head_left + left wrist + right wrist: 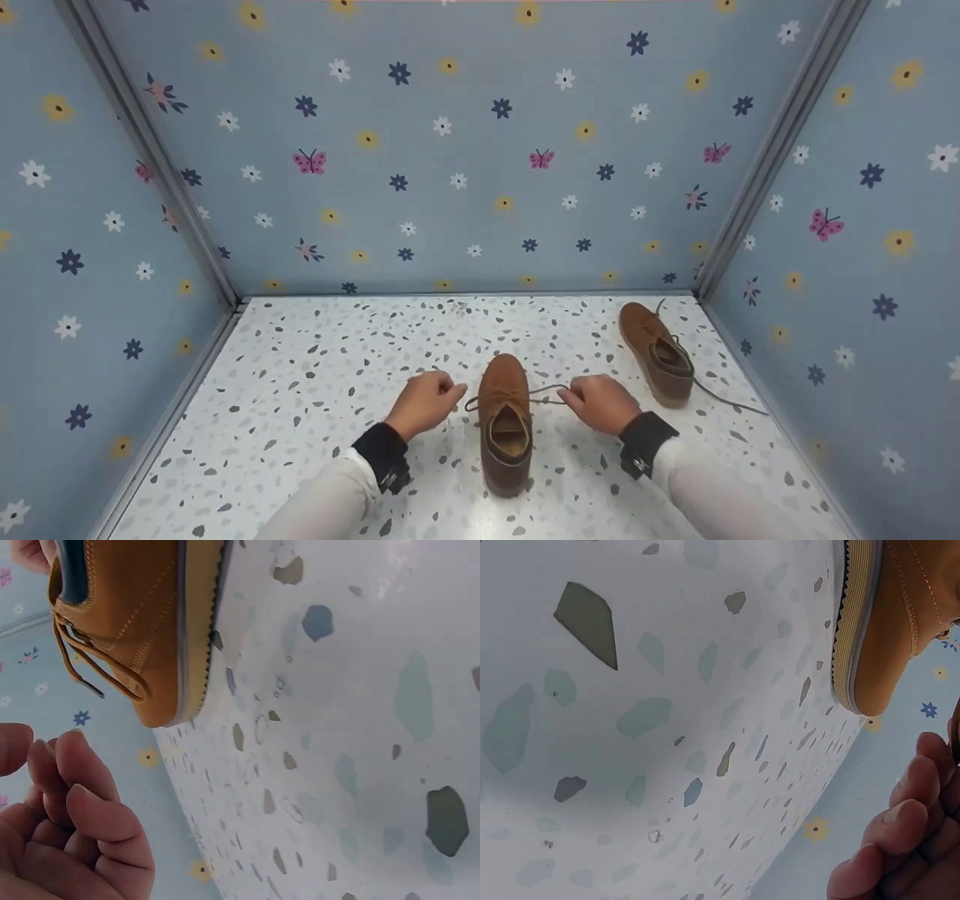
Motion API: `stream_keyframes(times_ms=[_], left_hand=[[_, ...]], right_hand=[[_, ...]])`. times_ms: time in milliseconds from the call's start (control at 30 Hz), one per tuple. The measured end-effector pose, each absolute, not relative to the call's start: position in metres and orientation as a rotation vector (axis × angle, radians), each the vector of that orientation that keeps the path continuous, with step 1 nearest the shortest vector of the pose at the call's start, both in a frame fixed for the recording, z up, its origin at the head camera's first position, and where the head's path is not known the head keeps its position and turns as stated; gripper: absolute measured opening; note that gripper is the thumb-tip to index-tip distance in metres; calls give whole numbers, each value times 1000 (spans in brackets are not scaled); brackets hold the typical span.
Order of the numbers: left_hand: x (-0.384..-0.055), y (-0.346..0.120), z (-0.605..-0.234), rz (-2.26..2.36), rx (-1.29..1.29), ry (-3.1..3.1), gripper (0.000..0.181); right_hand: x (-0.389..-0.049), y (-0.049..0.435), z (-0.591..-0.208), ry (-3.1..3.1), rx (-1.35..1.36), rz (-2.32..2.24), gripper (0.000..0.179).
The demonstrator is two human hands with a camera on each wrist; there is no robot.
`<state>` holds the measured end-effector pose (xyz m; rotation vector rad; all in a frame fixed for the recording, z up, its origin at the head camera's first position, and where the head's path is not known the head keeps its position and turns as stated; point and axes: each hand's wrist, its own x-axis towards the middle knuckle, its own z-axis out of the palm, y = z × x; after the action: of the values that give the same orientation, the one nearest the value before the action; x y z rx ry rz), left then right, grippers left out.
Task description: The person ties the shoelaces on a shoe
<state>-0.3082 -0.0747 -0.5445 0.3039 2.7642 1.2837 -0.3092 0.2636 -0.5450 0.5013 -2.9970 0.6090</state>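
Observation:
A brown lace-up shoe (504,450) stands on the floor between the two hands, toe pointing away. To its right, my right hand (602,403) pinches the shoelace (546,403), drawn out sideways from the shoe. The right wrist view shows that hand's curled fingers (904,821); its grip is mostly cut off. On the other side my left hand (426,403) hovers apart from the shoe, fingers loosely curled, with a gap between thumb and fingertips. In the left wrist view a loose lace end (86,682) hangs from the shoe, clear of the left fingers (105,814).
A second brown shoe (643,330) stands at the back right, its lace (727,401) trailing toward the right wall. Blue flowered panels (450,157) with metal corner posts (776,142) enclose the speckled white floor (322,345) at the back and both sides.

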Motion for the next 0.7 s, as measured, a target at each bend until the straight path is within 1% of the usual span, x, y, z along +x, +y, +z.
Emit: stream_keyframes(times_ms=[133, 333, 400, 567, 700], left_hand=[[-304, -70, -541, 1223, 352, 2734, 40], [-298, -63, -541, 1131, 398, 2689, 46], [-296, -60, -542, 1110, 407, 2674, 48], [-295, -53, -545, 1034, 424, 2640, 52], [-293, -48, -546, 959, 439, 2636, 53]], right_hand=[[-311, 266, -539, -2997, 567, 595, 40], [-316, 274, -530, -2939, 605, 543, 19], [-317, 280, -528, -2892, 612, 509, 15], [-323, 300, -530, -2717, 630, 340, 24], [-326, 318, -531, -2639, 596, 193, 31]])
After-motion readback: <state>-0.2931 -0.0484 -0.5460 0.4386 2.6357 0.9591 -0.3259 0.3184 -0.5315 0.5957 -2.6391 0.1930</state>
